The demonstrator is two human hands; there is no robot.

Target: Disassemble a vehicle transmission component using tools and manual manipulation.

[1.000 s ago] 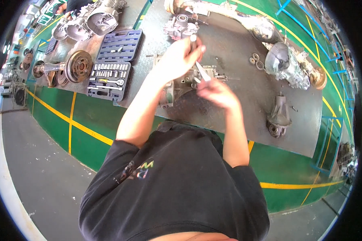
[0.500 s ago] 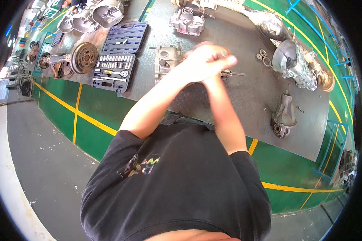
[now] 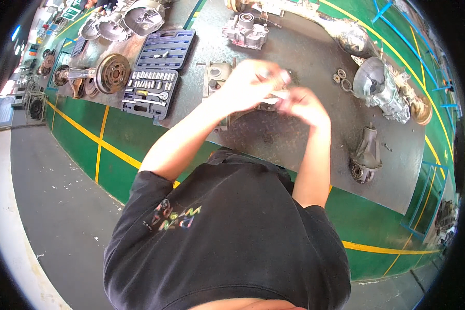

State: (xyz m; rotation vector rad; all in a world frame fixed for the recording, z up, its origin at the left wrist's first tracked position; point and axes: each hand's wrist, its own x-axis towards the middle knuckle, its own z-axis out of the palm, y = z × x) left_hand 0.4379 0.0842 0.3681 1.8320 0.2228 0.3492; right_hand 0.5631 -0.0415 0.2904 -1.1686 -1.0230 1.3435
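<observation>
**Workbench entry: two hands on a small metal part**

Grey tread-plate bench (image 3: 294, 134) on a green floor with yellow lines; item list follows.

- Left hand (image 3: 248, 82): raised over the bench centre, fingers curled narrow around a small pale part (image 3: 280, 94). Blurred; exact grip cannot be told.
- Right hand (image 3: 305, 106): just beside the left, touching the same part, fingers bent close.
- Grey metal housing (image 3: 217, 75): on the bench directly under the hands.
- Open blue socket set (image 3: 155, 77): well to the left.
- Loose rings (image 3: 340, 77) and a cast housing (image 3: 367, 155): to the right.

Handling note, as judgement: keep both hands low over the housing, grip firm, so a dropped piece lands on the plate.
</observation>
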